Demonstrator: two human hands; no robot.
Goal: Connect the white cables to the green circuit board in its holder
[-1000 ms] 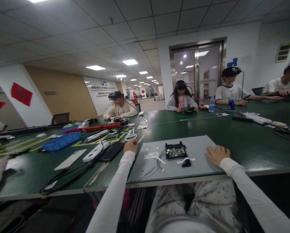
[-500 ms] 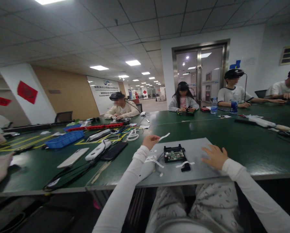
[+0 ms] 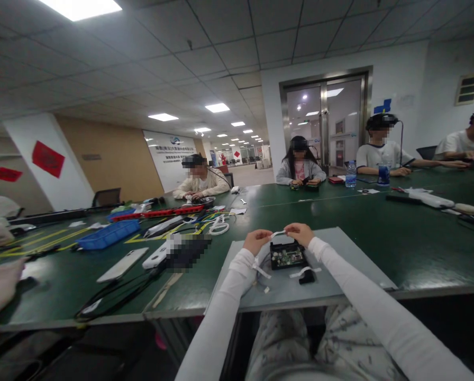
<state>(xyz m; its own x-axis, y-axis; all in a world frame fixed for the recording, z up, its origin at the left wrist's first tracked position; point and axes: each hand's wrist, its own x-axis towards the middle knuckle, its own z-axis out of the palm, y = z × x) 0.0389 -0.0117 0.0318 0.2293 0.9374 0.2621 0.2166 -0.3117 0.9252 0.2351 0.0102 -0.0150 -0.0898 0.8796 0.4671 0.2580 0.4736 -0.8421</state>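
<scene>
Between my two hands stretches a short white strip [image 3: 278, 233], perhaps a flat ribbon cable. My left hand [image 3: 256, 241] pinches its left end, and my right hand [image 3: 300, 234] pinches the other. Just below them a black open housing with a green circuit board [image 3: 288, 257] lies on a grey board [image 3: 332, 275]. A second white strip [image 3: 300, 272] crosses a small black part [image 3: 307, 277] in front of the housing. Another white strip [image 3: 262, 271] lies to the left, near a small white connector piece [image 3: 266, 289]. My left hand hides part of the grey board's surface.
On the left of the green table are a white phone [image 3: 122, 264], a white power bank [image 3: 157, 254] with black cables, and a blue tray [image 3: 109, 235]. Several people with headsets sit across the table. Water bottles [image 3: 350, 174] stand at the far right.
My right hand has moved left from the grey board's right side and taken hold of the strip's free end. My left hand has shifted slightly right, still holding the strip.
</scene>
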